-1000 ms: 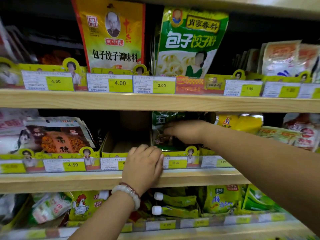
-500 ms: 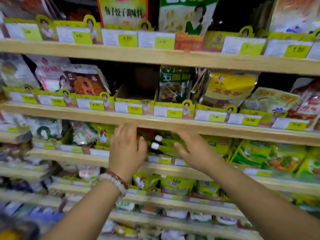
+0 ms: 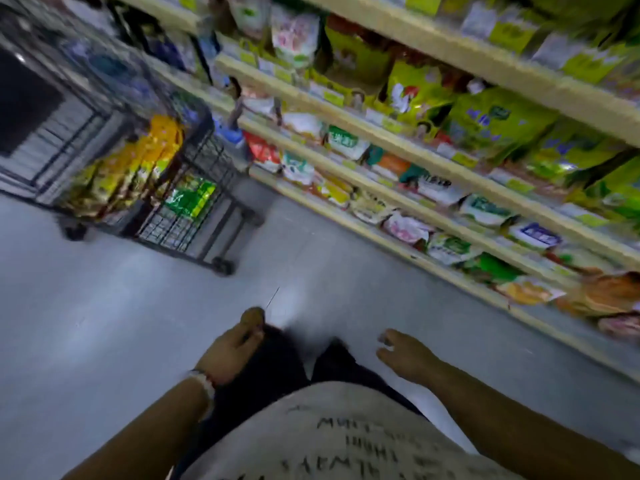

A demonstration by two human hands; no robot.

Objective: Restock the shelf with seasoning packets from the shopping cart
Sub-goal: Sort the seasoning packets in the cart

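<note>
The view is blurred and tilted down toward the floor. A black wire shopping cart (image 3: 194,216) stands at the upper left, holding yellow and gold seasoning packets (image 3: 138,164) and a green packet (image 3: 190,199). Wooden shelves (image 3: 381,140) full of packets run along the right. My left hand (image 3: 232,348), with a bead bracelet at the wrist, hangs low in front of my legs and holds nothing. My right hand (image 3: 401,355) hangs beside it with loose fingers, also holding nothing. Both hands are well away from the cart and the shelves.
Grey floor (image 3: 104,323) stretches between me and the cart. My light shirt with dark lettering (image 3: 329,438) fills the bottom of the view. A dark doorway or panel (image 3: 24,98) sits at the far left behind the cart.
Both hands have dropped from the shelf edge down to my sides. The view has swung down and left, bringing the cart and floor into sight.
</note>
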